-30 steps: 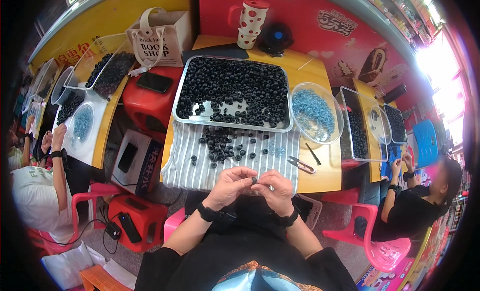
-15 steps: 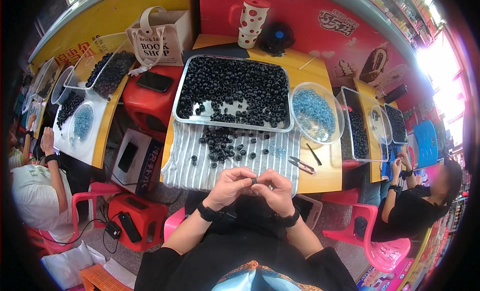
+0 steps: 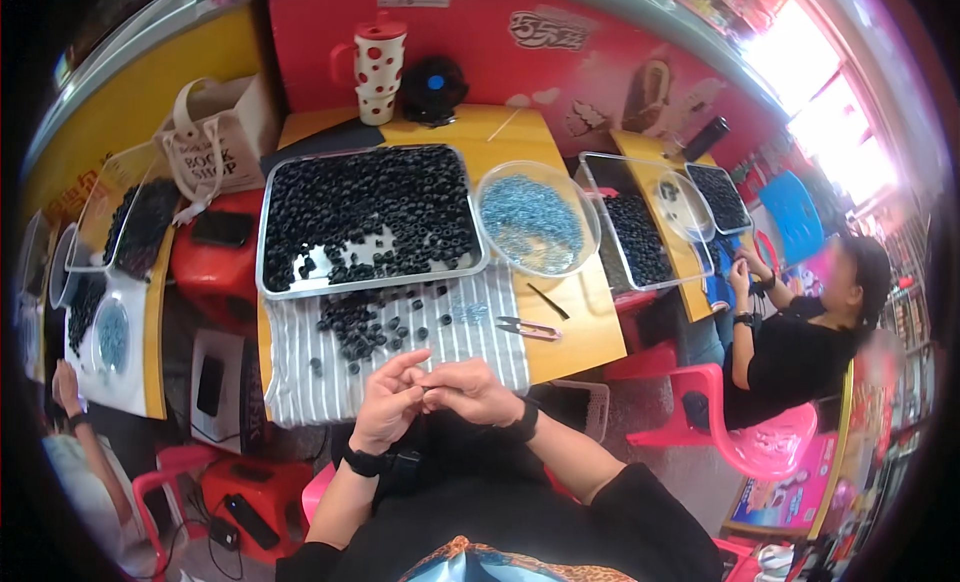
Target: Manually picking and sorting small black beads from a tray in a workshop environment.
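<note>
Left hand [image 3: 388, 402] and right hand [image 3: 468, 390]: fingertips pinched together on something too small to identify, at the near tabletop [image 3: 570, 332] edge. Black beads [image 3: 372, 324] loose on striped cloth [image 3: 400, 367]; likely light, hard, rolling; pinch singly. Snips [image 3: 528, 329] beside.

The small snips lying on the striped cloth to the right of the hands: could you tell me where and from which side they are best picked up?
Grip the snips across the two blades' middle, coming from above with the right hand. They lie flat on the striped cloth, lengthwise left to right, clear of the black beads, so a pinch across their narrow width should hold.
</note>
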{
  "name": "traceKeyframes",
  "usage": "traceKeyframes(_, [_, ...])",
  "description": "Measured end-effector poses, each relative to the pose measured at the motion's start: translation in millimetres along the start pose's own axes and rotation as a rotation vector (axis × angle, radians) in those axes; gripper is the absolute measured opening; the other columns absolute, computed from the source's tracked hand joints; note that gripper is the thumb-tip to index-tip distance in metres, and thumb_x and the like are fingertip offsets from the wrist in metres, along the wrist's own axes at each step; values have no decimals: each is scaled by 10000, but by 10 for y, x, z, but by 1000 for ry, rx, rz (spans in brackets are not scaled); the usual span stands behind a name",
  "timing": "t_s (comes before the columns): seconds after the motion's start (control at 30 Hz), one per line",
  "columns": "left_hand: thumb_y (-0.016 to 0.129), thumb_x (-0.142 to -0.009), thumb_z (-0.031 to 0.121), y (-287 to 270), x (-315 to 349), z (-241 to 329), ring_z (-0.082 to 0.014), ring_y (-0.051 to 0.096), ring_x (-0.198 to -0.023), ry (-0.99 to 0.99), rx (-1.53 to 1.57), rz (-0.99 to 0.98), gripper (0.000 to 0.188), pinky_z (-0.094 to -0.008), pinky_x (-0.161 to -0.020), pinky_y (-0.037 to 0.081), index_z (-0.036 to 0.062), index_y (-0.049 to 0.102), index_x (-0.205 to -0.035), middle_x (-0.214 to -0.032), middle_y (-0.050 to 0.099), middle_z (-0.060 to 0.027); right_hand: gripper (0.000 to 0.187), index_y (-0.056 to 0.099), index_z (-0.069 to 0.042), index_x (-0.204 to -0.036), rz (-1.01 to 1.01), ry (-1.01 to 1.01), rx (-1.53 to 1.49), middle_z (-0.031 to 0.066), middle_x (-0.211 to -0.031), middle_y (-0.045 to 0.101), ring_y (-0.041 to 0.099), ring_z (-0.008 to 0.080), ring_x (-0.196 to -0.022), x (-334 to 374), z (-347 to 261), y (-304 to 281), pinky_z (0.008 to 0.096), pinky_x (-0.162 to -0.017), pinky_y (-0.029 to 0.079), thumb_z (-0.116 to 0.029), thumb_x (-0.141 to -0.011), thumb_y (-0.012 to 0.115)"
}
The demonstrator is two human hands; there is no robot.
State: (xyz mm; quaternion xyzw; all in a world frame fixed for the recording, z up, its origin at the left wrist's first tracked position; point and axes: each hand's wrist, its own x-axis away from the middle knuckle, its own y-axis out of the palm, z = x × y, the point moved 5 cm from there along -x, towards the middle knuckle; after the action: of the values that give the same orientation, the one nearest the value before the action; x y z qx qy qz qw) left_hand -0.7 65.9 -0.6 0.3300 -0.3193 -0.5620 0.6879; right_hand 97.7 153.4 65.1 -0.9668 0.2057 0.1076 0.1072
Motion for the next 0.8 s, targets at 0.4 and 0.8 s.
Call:
traceKeyframes(0.4, [574, -927, 47, 88, -57, -2, -274, 642, -1017, -32, -35, -24, 443, -307, -823, 532, -27, 452, -1347, -1219, 584, -230, 145, 636, 25, -971, 638, 89, 285, 82, -872, 641, 617, 136, -792, 438, -375, -1212, 274, -705, 497, 24, -826, 639])
traceKeyframes(0.8, [570, -937, 62, 46, -45, -10, -242, 660, -932, 20, -12, -32, 340, -298, -799, 526, -54, 519, -1253, -1092, 638, -187, 191, 629, -13, -963, 408, 73, 638, 84, -835, 592, 556, 176, -675, 85, -147, -1407, 308, -594, 457, 0, -776, 669])
